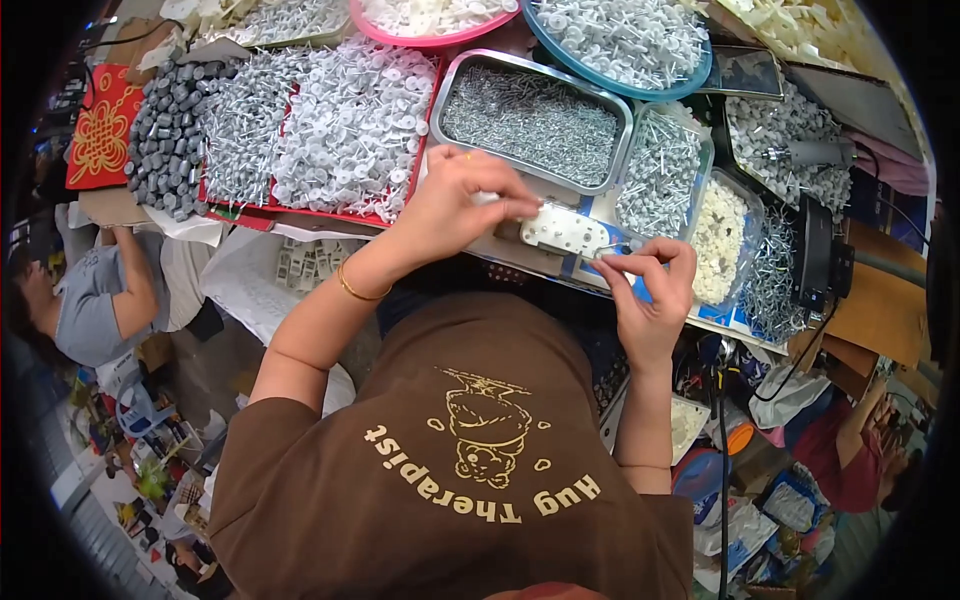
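Note:
A small white oblong block (563,232) with rounded ends and several metal dots on its face lies at the table's near edge, between my hands. My left hand (468,196) is pinched at the block's upper left end, and whatever lies between thumb and finger is too small to make out. Just beyond the right end, my right hand (652,290) holds thumb and forefinger together, near a small shiny piece I cannot name. Beyond the block stands a metal tray (610,185) of tiny silvery screws or pins.
At left are heaps of white disc-headed pieces (350,135), thin metal pins (240,130) and grey cylinders (175,130). A blue basin (705,75) and a pink basin (365,25) stand behind. Cream pieces (722,235) and a black device (825,255) are at right. Other people sit nearby.

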`<move>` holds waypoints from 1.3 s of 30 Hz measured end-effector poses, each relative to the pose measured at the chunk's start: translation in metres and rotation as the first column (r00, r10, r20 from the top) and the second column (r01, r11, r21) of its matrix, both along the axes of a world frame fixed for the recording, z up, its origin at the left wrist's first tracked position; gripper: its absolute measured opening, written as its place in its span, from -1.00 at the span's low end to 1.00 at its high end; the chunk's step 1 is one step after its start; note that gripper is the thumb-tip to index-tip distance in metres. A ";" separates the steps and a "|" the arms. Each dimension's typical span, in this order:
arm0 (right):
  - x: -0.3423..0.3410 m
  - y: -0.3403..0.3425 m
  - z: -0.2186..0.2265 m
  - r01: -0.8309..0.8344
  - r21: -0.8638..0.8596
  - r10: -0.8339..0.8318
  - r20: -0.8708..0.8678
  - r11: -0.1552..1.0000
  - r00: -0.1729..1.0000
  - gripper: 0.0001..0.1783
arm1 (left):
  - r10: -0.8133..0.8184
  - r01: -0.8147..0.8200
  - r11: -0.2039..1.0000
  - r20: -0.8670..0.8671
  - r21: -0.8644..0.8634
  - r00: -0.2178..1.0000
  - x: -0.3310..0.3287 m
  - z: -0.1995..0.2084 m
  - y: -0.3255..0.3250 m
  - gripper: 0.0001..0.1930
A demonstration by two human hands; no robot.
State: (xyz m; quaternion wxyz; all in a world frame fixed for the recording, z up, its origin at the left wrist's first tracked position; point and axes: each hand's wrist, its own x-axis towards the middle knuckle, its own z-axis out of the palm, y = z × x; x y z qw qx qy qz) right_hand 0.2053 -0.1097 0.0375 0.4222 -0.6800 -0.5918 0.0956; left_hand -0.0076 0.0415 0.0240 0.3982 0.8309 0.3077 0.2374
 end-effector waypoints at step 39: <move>0.014 0.066 0.019 -0.272 -0.144 0.272 -0.024 0.951 0.962 -0.89 | -0.003 -0.024 0.936 0.074 0.350 0.997 -0.016 0.001 -0.015 -0.91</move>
